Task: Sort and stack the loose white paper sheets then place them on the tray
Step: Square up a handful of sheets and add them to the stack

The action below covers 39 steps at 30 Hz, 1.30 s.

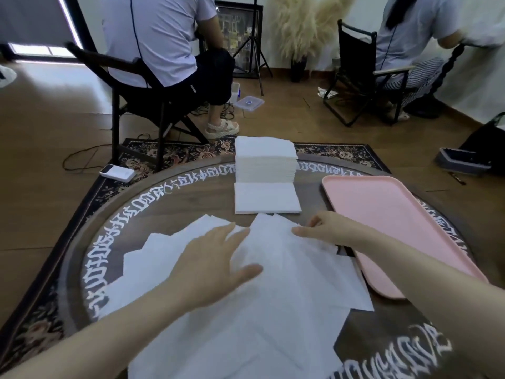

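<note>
Loose white paper sheets point(273, 296) are lying overlapped beside the pink tray point(382, 214), edges hidden; left hand point(216, 263) is pressing flat, right hand point(325, 228) is pinching one.

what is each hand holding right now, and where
Right hand pinches a loose paper sheet at its far edge; left hand just lies flat on the sheets.

A round dark table point(191, 198) with white lettering holds loose white paper sheets point(273, 291) fanned beneath both hands. The left hand point(216, 258) lies flat on them, fingers straight. The right hand point(325, 228) pinches a sheet's edge. Beyond the hands stand a tall stack point(265, 160) and a thin pile point(266, 198). A pink tray point(388, 222) lies right of the right hand.
</note>
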Available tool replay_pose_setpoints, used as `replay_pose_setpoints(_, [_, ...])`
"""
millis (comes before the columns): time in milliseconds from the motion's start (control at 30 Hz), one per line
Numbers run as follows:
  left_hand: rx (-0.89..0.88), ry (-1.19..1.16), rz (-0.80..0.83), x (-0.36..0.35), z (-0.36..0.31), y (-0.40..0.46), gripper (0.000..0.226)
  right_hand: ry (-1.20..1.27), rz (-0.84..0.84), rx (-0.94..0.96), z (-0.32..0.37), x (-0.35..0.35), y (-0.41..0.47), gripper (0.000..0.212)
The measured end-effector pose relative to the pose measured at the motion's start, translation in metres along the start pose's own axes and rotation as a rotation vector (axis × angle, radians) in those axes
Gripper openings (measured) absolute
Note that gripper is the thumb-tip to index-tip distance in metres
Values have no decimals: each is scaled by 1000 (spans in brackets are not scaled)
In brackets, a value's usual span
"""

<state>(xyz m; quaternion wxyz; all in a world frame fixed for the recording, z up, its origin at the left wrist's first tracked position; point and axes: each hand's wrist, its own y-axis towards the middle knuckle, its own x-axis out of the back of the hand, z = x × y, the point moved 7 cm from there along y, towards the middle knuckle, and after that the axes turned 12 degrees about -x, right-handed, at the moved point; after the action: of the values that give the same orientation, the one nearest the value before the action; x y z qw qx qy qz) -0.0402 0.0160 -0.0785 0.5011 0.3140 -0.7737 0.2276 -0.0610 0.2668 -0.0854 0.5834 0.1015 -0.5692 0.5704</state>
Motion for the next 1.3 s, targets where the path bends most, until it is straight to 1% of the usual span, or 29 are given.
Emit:
replay_pose_setpoints(33, [14, 32, 106, -16, 0, -15, 88, -23, 53, 6, 3, -2, -5, 56])
replay_pose_setpoints(67, [38, 84, 163, -28, 0, -27, 96, -29, 101, -4, 5, -4, -11, 58])
replay_pose_setpoints(100, [34, 137, 171, -33, 3, -28, 99, -25, 147, -17, 8, 0, -12, 57])
replay_pose_setpoints(133, [32, 173, 197, -42, -8, -58, 99, -41, 214, -31, 4, -12, -34, 54])
replay_pose_setpoints(167, [38, 196, 178, -44, -10, -64, 98, -30, 268, -43, 3, -15, -42, 52])
replay_pose_setpoints(200, [49, 213, 126, -46, -8, -65, 96, -19, 314, -53, -2, -18, -44, 51])
replay_pose_setpoints(267, [56, 223, 55, -46, -7, -66, 98, 54, 351, -48, -10, -22, -50, 48])
replay_pose_setpoints(300, [45, 214, 38, -47, -8, -67, 100, 108, 342, -28, -12, -24, -55, 42])
replay_pose_setpoints(400, [47, 167, -5, -49, -8, -72, 99, 353, 236, 79, -18, -25, -63, 25])
replay_pose_setpoints(467, [36, 166, -21, -48, -8, -75, 97, 499, 222, 83, -24, -30, -65, 19])
replay_pose_setpoints(533, [20, 187, -28, -47, -8, -77, 94, 575, 307, 53, -28, -39, -67, 23])
replay_pose_setpoints(600, [10, 193, -37, -46, -10, -78, 91, 555, 385, 25, -28, -49, -72, 29])
replay_pose_setpoints(633, [9, 195, -41, -46, -11, -78, 90, 540, 389, 21, -28, -53, -74, 29])
replay_pose_setpoints(667, [8, 192, -46, -46, -11, -78, 91, 534, 363, 16, -27, -56, -74, 27])
replay_pose_setpoints(833, [2, 187, -39, -49, -10, -78, 93, 577, 119, 16, -30, -40, -73, 6])
replay_pose_setpoints(933, [13, 199, -25, -50, -8, -77, 94, 544, -84, 31, -43, -4, -82, 10])
replay_pose_setpoints(1000, [21, 205, -13, -51, -9, -77, 93, 562, -187, 18, -55, 23, -91, 12])
replay_pose_setpoints(1033, [25, 205, -4, -50, -9, -77, 92, 632, -203, 16, -60, 33, -97, 19])
replay_pose_setpoints(1100, [37, 200, 37, -46, -12, -77, 84, 890, -158, 70, -60, 48, -110, 30])
replay_pose_setpoints(1133, [53, 169, 67, -41, -16, -76, 80, 1011, -125, 124, -54, 54, -120, 29])
replay_pose_setpoints(1167, [80, 73, 76, -36, -19, -75, 78, 1117, -84, 172, -47, 55, -128, 26])
replay_pose_setpoints(1200, [127, -91, 24, -20, -27, -77, 78, 1201, -44, 231, -35, 56, -141, 23])
replay_pose_setpoints(1267, [216, -600, -152, 7, -45, -77, 81, 1305, 22, 288, -14, 48, -156, 24])
replay_pose_setpoints(1300, [224, -886, -248, 21, -57, -78, 80, 1335, 61, 304, -4, 40, -163, 28])
